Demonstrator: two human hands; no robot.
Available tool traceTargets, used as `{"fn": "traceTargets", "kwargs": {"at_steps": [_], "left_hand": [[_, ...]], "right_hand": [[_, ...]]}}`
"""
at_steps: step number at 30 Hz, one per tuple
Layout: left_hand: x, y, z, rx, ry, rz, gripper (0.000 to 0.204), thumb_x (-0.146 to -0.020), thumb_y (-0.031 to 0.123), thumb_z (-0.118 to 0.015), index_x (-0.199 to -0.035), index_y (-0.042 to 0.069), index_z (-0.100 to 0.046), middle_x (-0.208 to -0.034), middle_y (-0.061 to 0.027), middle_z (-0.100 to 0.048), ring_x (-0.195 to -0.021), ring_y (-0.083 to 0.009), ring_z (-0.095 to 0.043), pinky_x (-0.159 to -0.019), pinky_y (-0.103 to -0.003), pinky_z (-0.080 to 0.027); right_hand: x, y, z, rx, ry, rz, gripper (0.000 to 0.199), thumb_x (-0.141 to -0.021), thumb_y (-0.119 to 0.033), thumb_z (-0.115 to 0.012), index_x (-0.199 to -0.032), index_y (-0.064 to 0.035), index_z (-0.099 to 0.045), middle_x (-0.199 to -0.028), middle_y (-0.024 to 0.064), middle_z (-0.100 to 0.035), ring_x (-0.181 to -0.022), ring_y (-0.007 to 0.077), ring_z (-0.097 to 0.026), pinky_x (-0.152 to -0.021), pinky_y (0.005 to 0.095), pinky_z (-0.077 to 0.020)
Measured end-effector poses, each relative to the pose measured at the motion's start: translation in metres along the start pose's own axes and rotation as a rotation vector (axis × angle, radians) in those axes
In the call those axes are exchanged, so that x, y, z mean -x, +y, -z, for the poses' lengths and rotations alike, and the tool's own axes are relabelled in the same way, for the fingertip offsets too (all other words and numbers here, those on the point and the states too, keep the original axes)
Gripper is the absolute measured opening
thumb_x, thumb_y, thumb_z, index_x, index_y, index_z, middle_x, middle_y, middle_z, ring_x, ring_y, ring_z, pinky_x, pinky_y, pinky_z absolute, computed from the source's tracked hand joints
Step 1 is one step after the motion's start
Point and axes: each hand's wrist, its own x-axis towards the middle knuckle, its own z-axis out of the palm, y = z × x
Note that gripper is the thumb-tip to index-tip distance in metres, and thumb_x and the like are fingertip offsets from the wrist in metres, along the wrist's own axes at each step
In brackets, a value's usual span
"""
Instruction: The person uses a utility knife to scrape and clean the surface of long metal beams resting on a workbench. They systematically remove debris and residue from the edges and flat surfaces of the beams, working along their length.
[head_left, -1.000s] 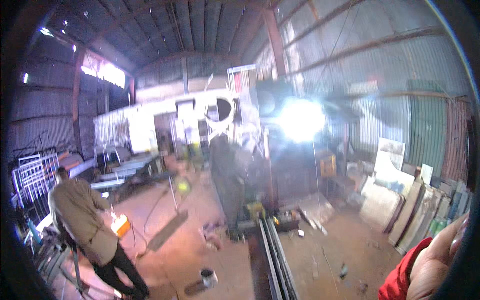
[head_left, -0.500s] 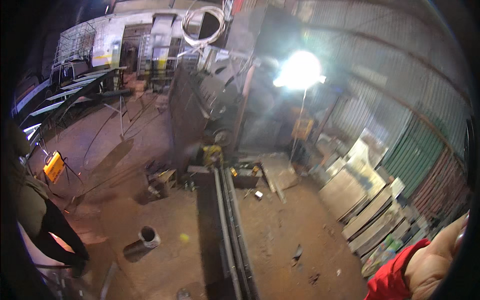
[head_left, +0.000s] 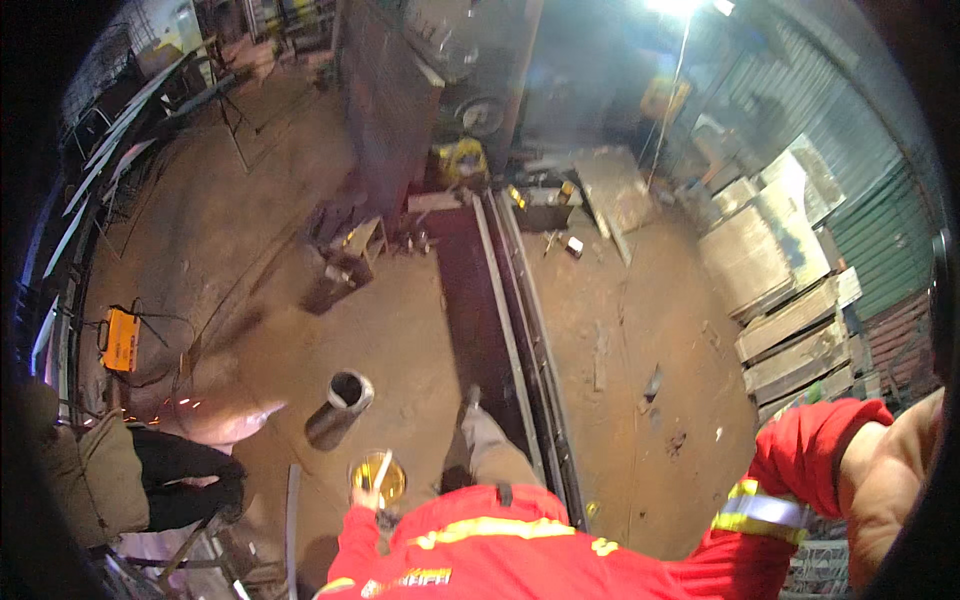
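Low in the view, my left hand (head_left: 366, 495) is closed at the near side of a round container (head_left: 397, 489) that looks yellow inside. A pale stick (head_left: 383, 467) stands up from it, slanting; its kind is too small to make out. My right hand (head_left: 890, 500) is raised close to the camera at the right rim, below a red sleeve. Its fingers are cut off by the dark edge, so what they do is hidden. Just beyond the container, a short pipe piece (head_left: 351, 391) stands on the floor.
Long dark metal bars (head_left: 520, 340) run from my body to the far middle. At left a person (head_left: 110, 480) is near flying sparks and an orange machine (head_left: 121, 339). Stacked boards (head_left: 795, 340) lie at right, a small wooden stand (head_left: 368, 240) ahead, and scraps dot the floor.
The view has tilted downward, bringing my red jacket, left hand and the container into sight. My right arm shows more of its sleeve and stays raised at the right.
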Motion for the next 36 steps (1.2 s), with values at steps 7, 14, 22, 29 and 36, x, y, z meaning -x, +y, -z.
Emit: {"fn": "traceTargets", "kwargs": {"at_steps": [7,14,22,29,36], "left_hand": [[-0.072,0.221,0.113,0.13,0.232,-0.177,0.034,-0.08,0.025,-0.071,-0.079,-0.007,-0.063,-0.056,-0.0131,-0.062,-0.048,-0.0217,-0.062,-0.046,-0.037,-0.047],[-0.238,0.3,0.125,0.331,0.229,-0.154,0.029,-0.077,0.023,-0.067,-0.072,-0.005,-0.063,-0.06,-0.0089,-0.06,-0.05,-0.0182,-0.057,-0.047,-0.036,-0.045],[-0.411,0.41,0.053,0.426,0.21,0.142,0.04,-0.074,0.032,-0.07,-0.078,-0.008,-0.064,-0.061,-0.0149,-0.062,-0.051,-0.0247,-0.062,-0.048,-0.039,-0.049],[-0.542,0.424,-0.027,0.452,0.164,0.45,0.04,-0.076,0.037,-0.07,-0.077,-0.002,-0.063,-0.056,-0.0146,-0.057,-0.044,-0.027,-0.057,-0.044,-0.042,-0.044],[-0.607,0.396,-0.061,0.437,0.055,0.407,0.032,-0.081,0.028,-0.066,-0.095,-0.001,-0.068,-0.076,-0.0152,-0.069,-0.073,-0.0285,-0.066,-0.066,-0.044,-0.048]], "right_hand": [[-0.027,0.096,-0.159,-0.131,-0.141,-0.089,0.011,-0.091,0.0,-0.058,-0.098,-0.0016,-0.066,-0.086,0.0003,-0.064,-0.071,0.0076,-0.056,-0.065,0.0228,-0.0454],[0.076,0.208,-0.377,-0.427,-0.528,-0.627,0.009,-0.091,0.001,-0.057,-0.094,-0.0007,-0.066,-0.081,-0.0011,-0.062,-0.069,0.0066,-0.055,-0.063,0.0223,-0.0454],[0.272,0.182,-0.56,-0.405,-0.979,-1.293,0.016,-0.083,-0.011,-0.069,-0.073,-0.0022,-0.061,-0.064,-0.0041,-0.055,-0.059,0.0052,-0.046,-0.053,0.0237,-0.0384],[0.356,0.183,-0.732,-0.14,-1.513,-1.06,0.017,-0.085,-0.015,-0.067,-0.087,0.0017,-0.065,-0.07,0.0066,-0.062,-0.066,0.0123,-0.058,-0.061,0.0285,-0.0468],[0.52,0.207,-0.991,-0.144,-1.533,-0.981,0.02,-0.082,-0.019,-0.069,-0.09,-0.001,-0.066,-0.084,0.012,-0.07,-0.079,0.0222,-0.068,-0.072,0.0331,-0.0522]]}}
